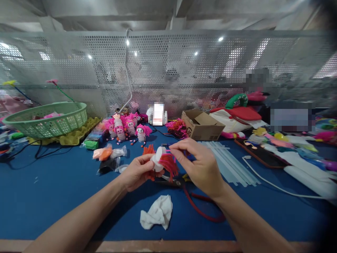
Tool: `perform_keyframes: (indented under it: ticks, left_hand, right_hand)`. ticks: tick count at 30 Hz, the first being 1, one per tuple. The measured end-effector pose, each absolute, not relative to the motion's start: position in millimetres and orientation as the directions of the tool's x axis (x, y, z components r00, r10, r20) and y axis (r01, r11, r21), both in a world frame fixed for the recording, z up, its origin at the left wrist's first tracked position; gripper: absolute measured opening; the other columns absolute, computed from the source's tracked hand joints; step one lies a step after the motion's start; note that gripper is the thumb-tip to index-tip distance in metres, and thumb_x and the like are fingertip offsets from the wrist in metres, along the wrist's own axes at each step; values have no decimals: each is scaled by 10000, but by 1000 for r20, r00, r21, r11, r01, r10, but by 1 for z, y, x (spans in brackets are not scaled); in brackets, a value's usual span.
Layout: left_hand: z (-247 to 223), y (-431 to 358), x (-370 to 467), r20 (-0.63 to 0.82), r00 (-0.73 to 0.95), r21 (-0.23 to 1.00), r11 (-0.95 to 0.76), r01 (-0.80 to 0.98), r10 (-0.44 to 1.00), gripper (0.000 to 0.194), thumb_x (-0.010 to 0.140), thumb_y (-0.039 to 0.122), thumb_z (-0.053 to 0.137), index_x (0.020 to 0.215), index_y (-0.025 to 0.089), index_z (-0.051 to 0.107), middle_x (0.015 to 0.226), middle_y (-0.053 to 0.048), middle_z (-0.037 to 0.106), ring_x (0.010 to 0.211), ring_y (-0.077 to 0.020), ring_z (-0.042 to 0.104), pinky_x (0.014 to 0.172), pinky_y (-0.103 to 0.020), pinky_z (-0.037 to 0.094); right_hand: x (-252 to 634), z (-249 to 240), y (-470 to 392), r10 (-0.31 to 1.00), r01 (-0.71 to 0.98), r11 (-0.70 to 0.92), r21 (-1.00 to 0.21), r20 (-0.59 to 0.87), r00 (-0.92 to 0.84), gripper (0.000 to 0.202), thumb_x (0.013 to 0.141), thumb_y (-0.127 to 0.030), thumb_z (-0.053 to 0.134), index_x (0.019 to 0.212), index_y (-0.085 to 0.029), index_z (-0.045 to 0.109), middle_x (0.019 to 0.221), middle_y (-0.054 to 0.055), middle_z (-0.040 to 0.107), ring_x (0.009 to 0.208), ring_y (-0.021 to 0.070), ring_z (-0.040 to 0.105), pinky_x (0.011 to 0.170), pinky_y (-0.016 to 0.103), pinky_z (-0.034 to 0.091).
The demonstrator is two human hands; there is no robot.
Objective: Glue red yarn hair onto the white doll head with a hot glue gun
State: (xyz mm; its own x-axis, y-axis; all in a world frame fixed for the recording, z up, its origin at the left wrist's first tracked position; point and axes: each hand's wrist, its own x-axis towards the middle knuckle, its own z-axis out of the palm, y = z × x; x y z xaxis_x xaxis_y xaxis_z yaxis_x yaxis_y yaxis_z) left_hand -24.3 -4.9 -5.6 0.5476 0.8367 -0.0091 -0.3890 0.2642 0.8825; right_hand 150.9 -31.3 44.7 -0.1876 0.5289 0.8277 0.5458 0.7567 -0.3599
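Between the fingers and thumb of my left hand (142,168) is a small white bottle (157,164), tilted, with red and pink yarn hair (170,164) hanging from it. My right hand (201,165) is closed in a pinch just right of the bottle's round end, at thin pink strands of the yarn. Part of a dark blue item shows by the right fingertips; I cannot tell what it is. Below the hands lie scissors with red handles (204,215), their blades partly hidden. A crumpled white cloth (158,212) rests nearer the table's front edge.
Several pink-haired dolls (119,130) stand at the back. Bags of clay (105,154) lie left of my hands. Behind are a green basket (47,121) and a cardboard box (202,124). Translucent glue sticks (229,163) and a white cable (273,186) lie right.
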Motion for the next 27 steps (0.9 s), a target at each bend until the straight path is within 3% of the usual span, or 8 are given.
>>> perform_keyframes:
  ticks: [5,10,27]
  left_hand:
    - [-7,-5,-24,-8,538,875,266,-405,843,466,525,352,757,909,113,644,721,-64,651,617,-141,605,531,-203,443]
    - [-7,-4,-25,3,557,884,259,-390,831,451,556,358,738,924,118,639,701,-61,643,598,-134,595,487,-190,417]
    - [-8,-4,-25,18,556,882,248,-400,831,435,556,351,740,909,116,641,706,-62,648,604,-137,602,510,-200,426]
  right_hand:
    - [152,45,-33,538,525,768,-367,814,-218,92,814,-133,500,763,-172,567,729,28,601,712,129,543,665,279,450]
    - [150,44,-33,527,495,792,-357,809,-261,81,814,-134,503,774,-169,564,747,41,606,733,143,540,676,298,454]
    - [152,45,-30,450,537,815,-218,821,-350,115,815,-108,481,829,-148,588,769,80,616,748,172,549,679,341,462]
